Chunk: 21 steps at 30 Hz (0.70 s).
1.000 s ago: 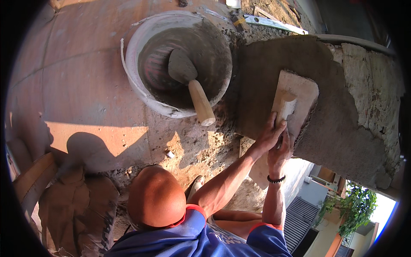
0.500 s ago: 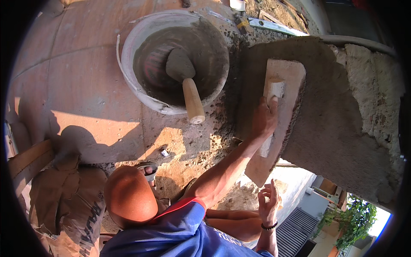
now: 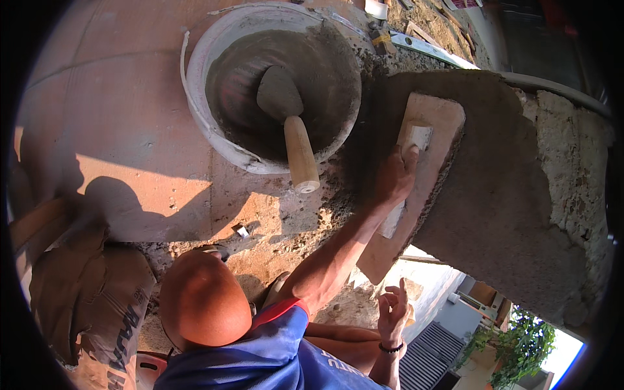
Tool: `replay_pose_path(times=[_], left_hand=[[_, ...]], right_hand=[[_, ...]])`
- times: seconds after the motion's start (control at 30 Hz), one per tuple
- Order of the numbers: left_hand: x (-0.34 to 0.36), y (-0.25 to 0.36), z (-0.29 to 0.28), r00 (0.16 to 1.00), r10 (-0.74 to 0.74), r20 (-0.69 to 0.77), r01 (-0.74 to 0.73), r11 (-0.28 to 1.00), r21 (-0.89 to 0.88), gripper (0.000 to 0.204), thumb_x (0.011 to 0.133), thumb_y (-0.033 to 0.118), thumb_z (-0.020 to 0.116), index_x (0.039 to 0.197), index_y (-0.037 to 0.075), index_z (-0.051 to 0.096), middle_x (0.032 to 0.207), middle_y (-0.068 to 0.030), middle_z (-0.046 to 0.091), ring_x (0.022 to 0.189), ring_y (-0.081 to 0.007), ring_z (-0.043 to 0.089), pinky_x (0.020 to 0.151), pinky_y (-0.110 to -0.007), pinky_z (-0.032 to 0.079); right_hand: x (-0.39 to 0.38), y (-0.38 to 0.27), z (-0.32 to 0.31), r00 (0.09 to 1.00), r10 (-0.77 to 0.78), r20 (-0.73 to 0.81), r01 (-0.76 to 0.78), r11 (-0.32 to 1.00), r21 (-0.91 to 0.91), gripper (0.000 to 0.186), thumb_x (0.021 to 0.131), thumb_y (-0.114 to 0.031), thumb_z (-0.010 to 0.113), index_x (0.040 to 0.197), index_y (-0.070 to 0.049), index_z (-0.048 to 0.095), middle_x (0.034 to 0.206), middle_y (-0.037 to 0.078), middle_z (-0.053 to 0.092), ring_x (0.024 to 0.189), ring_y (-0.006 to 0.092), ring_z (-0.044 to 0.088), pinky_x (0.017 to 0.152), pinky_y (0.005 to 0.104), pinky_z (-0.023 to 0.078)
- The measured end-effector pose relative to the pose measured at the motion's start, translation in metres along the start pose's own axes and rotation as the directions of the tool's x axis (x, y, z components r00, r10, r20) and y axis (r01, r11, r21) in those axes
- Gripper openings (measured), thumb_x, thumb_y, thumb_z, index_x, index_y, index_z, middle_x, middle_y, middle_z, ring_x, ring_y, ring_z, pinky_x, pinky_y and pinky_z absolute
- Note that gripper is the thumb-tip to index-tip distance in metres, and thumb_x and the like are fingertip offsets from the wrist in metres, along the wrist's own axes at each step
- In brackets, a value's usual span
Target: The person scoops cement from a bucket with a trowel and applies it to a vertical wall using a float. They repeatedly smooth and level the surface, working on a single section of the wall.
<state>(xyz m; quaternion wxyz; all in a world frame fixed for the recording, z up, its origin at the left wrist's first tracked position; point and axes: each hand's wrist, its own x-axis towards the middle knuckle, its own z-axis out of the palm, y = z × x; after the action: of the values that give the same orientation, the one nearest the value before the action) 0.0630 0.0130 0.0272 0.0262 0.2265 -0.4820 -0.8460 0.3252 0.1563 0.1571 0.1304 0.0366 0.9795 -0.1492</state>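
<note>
My left hand point(image 3: 398, 179) is closed around the pale handle of a long plastering float point(image 3: 442, 127). The float lies flat against a surface coated in wet grey mortar point(image 3: 484, 182), and its near end sticks out past the mortar's lower edge. Nearer to me, my right hand point(image 3: 392, 312), with a dark beaded bracelet at the wrist, is raised below the float and holds nothing; its fingers are partly bent and apart. Left of the float stands a round white bucket point(image 3: 198, 120) with grey mortar inside. A trowel point(image 3: 301, 153) rests in it, its wooden handle leaning over the near rim.
A torn brown paper sack point(image 3: 84, 292) sits at the lower left beside a wooden board point(image 3: 42, 218). At the far side lies a spirit level point(image 3: 432, 49) among debris. Rough bare masonry point(image 3: 572, 159) shows at the right. A green plant point(image 3: 523, 344) is visible lower right.
The view has shifted slightly. My left hand has slid the float a little toward the lower left across the mortar. My right hand has moved slightly left.
</note>
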Motion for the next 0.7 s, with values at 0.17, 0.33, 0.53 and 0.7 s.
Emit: replay_pose_path(times=[0.17,0.33,0.53,0.7], left_hand=[[0.052,0.016,-0.015,0.951,-0.254,0.174,0.278,0.951,-0.137,0.051,0.098,0.041,0.044,0.103,-0.008,0.058,0.091,-0.0315,0.064,0.092,-0.0468,0.063,0.078,-0.049,0.05],[0.026,-0.016,0.005,0.998,0.054,-0.039,-0.053,0.998,0.026,0.051,0.098,0.04,0.044,0.099,-0.008,0.059,0.089,-0.0333,0.063,0.089,-0.0461,0.064,0.078,-0.049,0.05],[0.076,0.014,-0.017,0.958,-0.222,0.179,0.243,0.964,-0.108,0.049,0.098,0.039,0.045,0.105,-0.007,0.06,0.08,-0.0242,0.066,0.079,-0.0382,0.068,0.07,-0.043,0.052],[0.052,-0.028,0.008,0.981,0.098,-0.17,-0.079,0.99,0.118,0.05,0.098,0.041,0.045,0.102,-0.007,0.059,0.071,-0.0189,0.063,0.063,-0.0301,0.066,0.059,-0.04,0.051]], right_hand=[[-0.013,-0.007,0.011,0.992,0.125,0.017,-0.126,0.988,0.09,0.063,0.088,-0.006,0.063,0.143,0.003,0.035,0.102,0.012,0.062,0.079,0.0155,0.063,0.07,0.0273,0.051],[-0.015,-0.009,0.022,0.991,0.132,0.01,-0.133,0.986,0.101,0.062,0.085,-0.008,0.065,0.14,0.004,0.039,0.099,0.013,0.067,0.076,0.0186,0.067,0.068,0.0309,0.054],[-0.019,-0.021,0.015,0.988,0.154,0.007,-0.154,0.986,0.062,0.061,0.086,-0.012,0.064,0.14,0.003,0.04,0.097,0.012,0.067,0.074,0.0187,0.066,0.068,0.0312,0.052],[-0.011,-0.023,0.015,0.99,0.135,0.036,-0.137,0.99,0.046,0.062,0.085,-0.008,0.063,0.141,0.002,0.038,0.097,0.012,0.067,0.075,0.0178,0.065,0.069,0.0299,0.052]])
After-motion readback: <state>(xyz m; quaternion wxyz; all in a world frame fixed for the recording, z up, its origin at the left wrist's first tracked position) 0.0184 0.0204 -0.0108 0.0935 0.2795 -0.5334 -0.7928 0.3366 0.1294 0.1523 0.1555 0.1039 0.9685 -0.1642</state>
